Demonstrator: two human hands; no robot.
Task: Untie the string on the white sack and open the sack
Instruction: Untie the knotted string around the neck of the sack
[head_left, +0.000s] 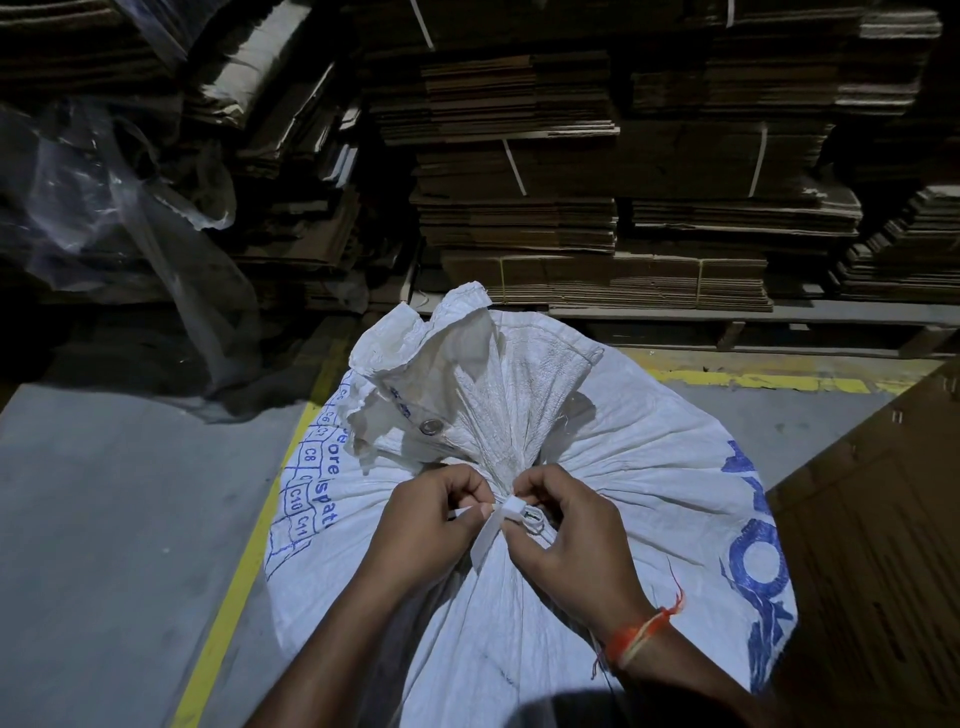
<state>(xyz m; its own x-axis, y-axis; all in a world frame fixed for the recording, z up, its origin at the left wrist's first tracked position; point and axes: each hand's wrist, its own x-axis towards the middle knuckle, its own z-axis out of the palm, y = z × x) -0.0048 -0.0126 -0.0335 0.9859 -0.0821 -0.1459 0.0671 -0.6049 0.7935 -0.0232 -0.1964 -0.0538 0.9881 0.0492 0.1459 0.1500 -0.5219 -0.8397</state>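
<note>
At sack (597, 467) neck, white string (498, 519) between both hands, left fingers (467, 491) and right fingers (530, 480) pinching it

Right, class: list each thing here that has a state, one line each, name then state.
white sack: full, neck bunched and tied shut
string: still around the neck, a loose end hanging
left hand: pinching the string
right hand: pinching at the knot
flattened cartons: stacked, some strapped in bundles
</note>
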